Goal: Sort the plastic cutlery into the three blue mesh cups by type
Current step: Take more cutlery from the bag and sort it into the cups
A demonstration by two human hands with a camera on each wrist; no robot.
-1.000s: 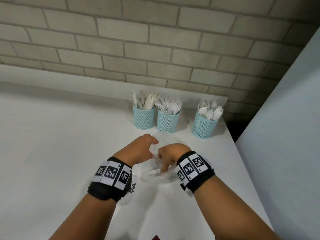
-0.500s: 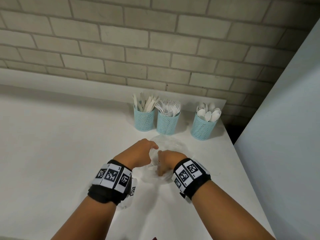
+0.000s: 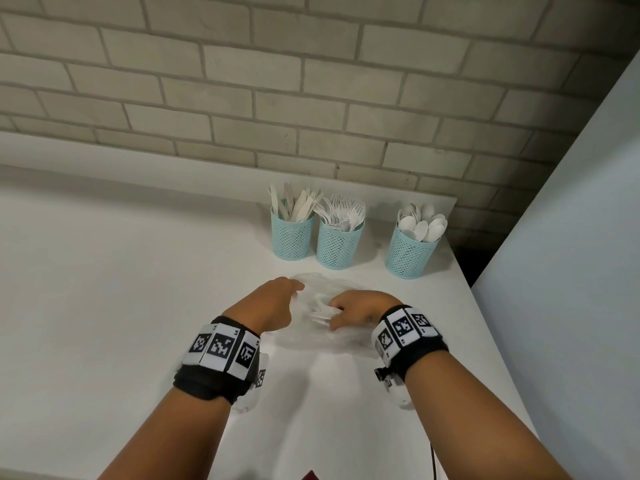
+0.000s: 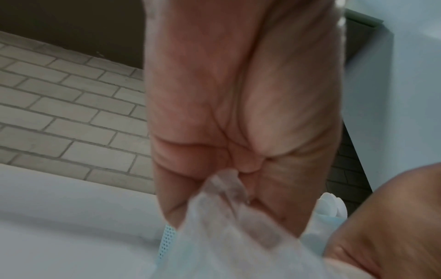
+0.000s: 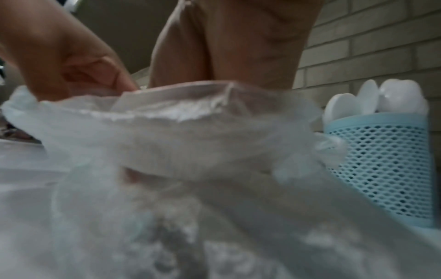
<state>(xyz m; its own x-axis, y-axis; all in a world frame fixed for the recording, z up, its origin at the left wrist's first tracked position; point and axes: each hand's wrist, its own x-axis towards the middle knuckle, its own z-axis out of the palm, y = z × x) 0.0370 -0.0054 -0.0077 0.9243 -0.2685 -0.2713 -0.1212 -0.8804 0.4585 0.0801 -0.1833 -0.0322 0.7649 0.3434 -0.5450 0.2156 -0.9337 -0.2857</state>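
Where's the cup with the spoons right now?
In the head view, the spoon cup stands at the table's far right corner by the brick wall, apart from the fork cup to its left.

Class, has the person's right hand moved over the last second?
Yes: the right hand has shifted slightly rightward, from below the middle cup toward the spoon cup.

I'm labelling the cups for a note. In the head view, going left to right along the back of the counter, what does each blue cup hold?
Cup of knives → cup of forks → cup of spoons, standing apart at the right.
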